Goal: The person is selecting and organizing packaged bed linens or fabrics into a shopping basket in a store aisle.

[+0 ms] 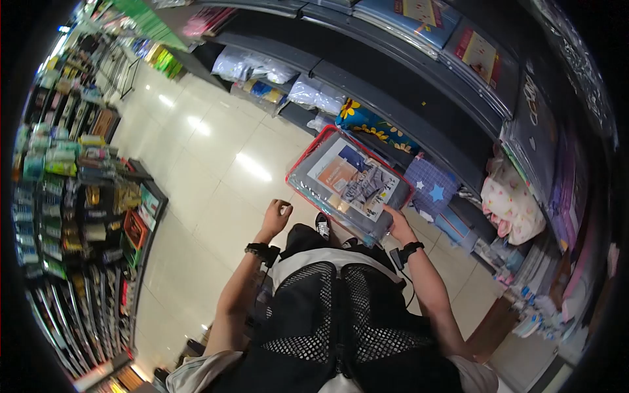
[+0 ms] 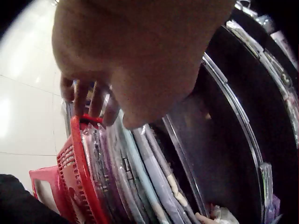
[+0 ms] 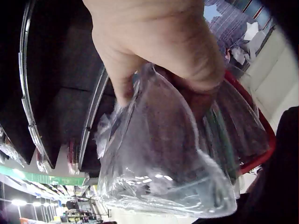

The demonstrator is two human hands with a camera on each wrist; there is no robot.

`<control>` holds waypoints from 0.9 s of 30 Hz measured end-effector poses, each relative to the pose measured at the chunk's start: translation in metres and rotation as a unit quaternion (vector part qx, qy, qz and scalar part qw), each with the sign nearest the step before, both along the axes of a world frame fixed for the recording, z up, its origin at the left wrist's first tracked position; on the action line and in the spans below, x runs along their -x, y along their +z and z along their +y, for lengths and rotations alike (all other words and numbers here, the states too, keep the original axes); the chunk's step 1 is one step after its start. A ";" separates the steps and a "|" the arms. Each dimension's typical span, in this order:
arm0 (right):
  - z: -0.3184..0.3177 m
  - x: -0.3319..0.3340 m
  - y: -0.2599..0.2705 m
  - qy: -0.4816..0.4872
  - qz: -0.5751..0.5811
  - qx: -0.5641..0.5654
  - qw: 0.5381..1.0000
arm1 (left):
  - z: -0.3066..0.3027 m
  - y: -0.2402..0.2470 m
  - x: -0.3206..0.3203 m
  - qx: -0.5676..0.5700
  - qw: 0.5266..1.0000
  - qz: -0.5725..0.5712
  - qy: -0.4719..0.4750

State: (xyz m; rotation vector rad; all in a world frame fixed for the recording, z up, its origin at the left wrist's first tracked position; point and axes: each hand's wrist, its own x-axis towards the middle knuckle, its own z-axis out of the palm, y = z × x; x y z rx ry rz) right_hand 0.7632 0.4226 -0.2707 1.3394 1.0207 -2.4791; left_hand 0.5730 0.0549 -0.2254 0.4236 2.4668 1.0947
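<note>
A red basket (image 1: 303, 156) (image 2: 80, 161) holds several plastic-wrapped packages (image 2: 135, 172). The uppermost package (image 1: 354, 183), grey with a printed label, covers most of the basket's top in the head view. My right hand (image 1: 398, 224) (image 3: 161, 46) grips the edge of this clear-wrapped package (image 3: 159, 140), thumb on one side and fingers on the other, partly hidden behind the plastic. My left hand (image 1: 276, 219) (image 2: 135, 60) hangs beside the basket with loosely bent fingers and nothing in them, apart from it in the head view.
Dark shelves (image 1: 386, 78) with wrapped packages (image 1: 478, 56) run along the right. A blue star-patterned package (image 1: 432, 187) and a white patterned bag (image 1: 514, 203) sit beyond my right hand. Tiled floor (image 1: 203, 157) lies to the left, with a stocked display (image 1: 72, 203) farther off.
</note>
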 end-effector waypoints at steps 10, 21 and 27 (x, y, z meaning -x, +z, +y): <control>0.000 0.027 0.096 -0.032 0.079 0.115 0.990 | 0.016 0.082 -0.068 -0.054 0.943 -0.319 -0.076; -0.062 0.028 0.208 0.137 0.244 -0.016 0.960 | 0.057 0.126 -0.096 -0.517 0.634 -0.563 0.119; -0.113 0.049 0.235 0.314 0.358 -0.203 0.856 | 0.015 0.117 -0.090 -0.561 0.649 -0.444 0.259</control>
